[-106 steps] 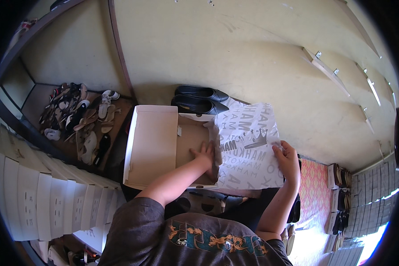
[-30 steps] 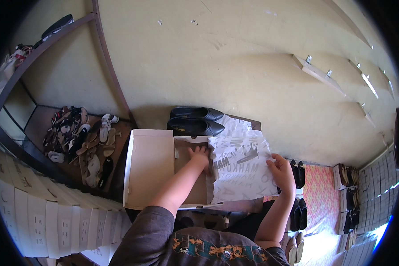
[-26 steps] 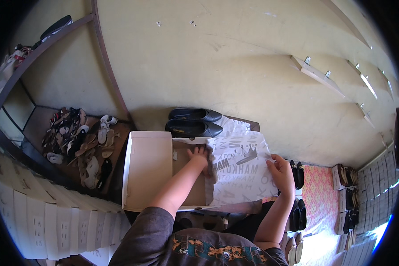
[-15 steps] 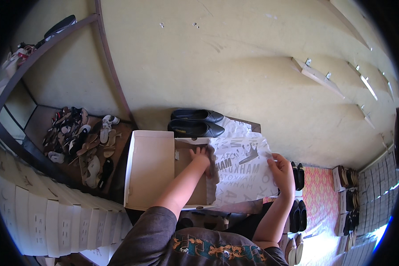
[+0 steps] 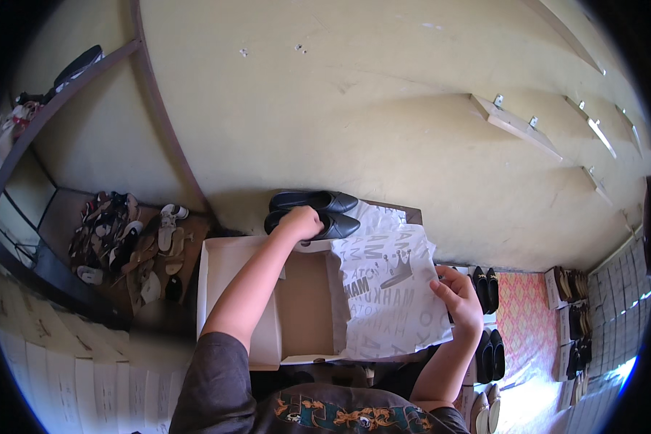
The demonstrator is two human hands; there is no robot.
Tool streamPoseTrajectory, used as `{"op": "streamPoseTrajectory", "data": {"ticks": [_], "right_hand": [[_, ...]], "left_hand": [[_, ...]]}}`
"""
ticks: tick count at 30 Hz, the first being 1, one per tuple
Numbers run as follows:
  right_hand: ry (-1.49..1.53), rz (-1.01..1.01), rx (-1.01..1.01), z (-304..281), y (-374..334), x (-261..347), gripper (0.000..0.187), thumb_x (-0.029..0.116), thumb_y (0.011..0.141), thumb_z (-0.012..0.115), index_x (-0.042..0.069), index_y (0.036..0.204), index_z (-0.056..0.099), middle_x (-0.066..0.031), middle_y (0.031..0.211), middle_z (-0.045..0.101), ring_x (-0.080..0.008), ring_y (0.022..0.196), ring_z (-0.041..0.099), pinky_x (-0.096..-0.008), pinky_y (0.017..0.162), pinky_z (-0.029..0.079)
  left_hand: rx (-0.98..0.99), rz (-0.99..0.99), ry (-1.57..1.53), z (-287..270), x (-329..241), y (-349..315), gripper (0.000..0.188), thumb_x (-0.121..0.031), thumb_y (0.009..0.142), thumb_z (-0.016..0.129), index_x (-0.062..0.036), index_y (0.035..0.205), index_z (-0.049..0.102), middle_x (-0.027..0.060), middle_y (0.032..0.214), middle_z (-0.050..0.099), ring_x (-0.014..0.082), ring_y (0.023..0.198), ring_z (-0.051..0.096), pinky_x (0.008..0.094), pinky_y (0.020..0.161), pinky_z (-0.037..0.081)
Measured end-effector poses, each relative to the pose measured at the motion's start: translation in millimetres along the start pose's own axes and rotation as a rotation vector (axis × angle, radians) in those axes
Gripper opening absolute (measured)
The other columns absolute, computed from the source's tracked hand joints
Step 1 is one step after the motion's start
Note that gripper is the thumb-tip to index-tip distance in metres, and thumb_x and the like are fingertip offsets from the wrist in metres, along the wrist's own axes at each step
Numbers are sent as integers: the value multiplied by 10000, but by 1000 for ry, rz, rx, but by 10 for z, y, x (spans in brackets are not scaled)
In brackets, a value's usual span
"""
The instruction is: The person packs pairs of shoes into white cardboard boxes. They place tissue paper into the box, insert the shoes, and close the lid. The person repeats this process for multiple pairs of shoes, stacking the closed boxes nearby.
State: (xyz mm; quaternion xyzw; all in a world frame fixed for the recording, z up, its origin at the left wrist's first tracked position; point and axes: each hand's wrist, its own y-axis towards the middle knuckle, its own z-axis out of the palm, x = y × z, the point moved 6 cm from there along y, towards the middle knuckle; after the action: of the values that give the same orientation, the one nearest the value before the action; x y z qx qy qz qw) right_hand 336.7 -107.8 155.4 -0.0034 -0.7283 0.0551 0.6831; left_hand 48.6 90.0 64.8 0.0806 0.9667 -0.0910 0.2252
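An open cardboard shoe box (image 5: 307, 311) lies in front of me, its pale lid part (image 5: 220, 275) to the left. White printed wrapping paper (image 5: 383, 318) covers the box's right side and spreads past it. My right hand (image 5: 461, 300) pinches the right edge of that paper between thumb and fingers. Behind the box sit two black flat shoes with pointed toes, a far shoe (image 5: 342, 202) and a near shoe (image 5: 343, 226). My left hand (image 5: 304, 222) reaches across the box and closes on the near shoe at its opening; its fingertips are partly hidden.
Loose sandals and shoes (image 5: 134, 246) fill a shelf at left, above a row of white boxes (image 5: 87, 383). Pairs of shoes (image 5: 490, 354) stand on boxes to the right by a patterned red floor covering (image 5: 517, 304). Wooden brackets (image 5: 513, 124) jut from the wall.
My left hand has left the inside of the box and gone up to the near black shoe. My right hand keeps its hold on the paper, which has dropped slightly.
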Motion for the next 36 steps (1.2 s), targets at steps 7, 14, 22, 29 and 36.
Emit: {"op": "streamPoseTrajectory", "data": {"ticks": [7,14,22,29,36], "right_hand": [[-49,58,-40,-89,125,-86,334,145,841,626,-70,1082,542,-38,745,635,-38,631,537,-194,519,394],[50,44,-16,-146,117,-243,355,152,845,625,-78,1099,532,-69,798,648,-50,661,549,-189,546,406],[54,7,-62,-88,-10,-68,483,384,806,650,-42,1027,593,49,627,513,-13,535,393,-179,477,286],[3,-16,-96,-115,-7,-46,551,484,822,589,-25,1031,600,39,620,515,-27,526,427,-177,472,292],[86,7,-163,-272,63,-340,616,537,913,377,-23,1047,596,24,641,494,-45,490,386,-200,433,273]], "left_hand": [[-65,-101,105,339,224,793,286,-276,809,533,-117,1019,646,124,1136,593,313,1073,547,547,908,382],[15,-218,0,665,315,1182,348,-378,801,598,-113,1024,630,110,1161,580,313,1125,514,652,966,253],[-326,17,-189,180,290,973,246,-287,791,640,-53,859,605,104,817,639,289,802,607,439,706,448],[-532,486,-874,-516,165,460,157,-145,852,631,-22,789,556,-68,681,480,26,605,435,203,541,370],[-127,576,-1090,-877,-439,-745,308,-102,845,583,-7,1127,502,43,890,581,103,775,556,231,659,445]]}}
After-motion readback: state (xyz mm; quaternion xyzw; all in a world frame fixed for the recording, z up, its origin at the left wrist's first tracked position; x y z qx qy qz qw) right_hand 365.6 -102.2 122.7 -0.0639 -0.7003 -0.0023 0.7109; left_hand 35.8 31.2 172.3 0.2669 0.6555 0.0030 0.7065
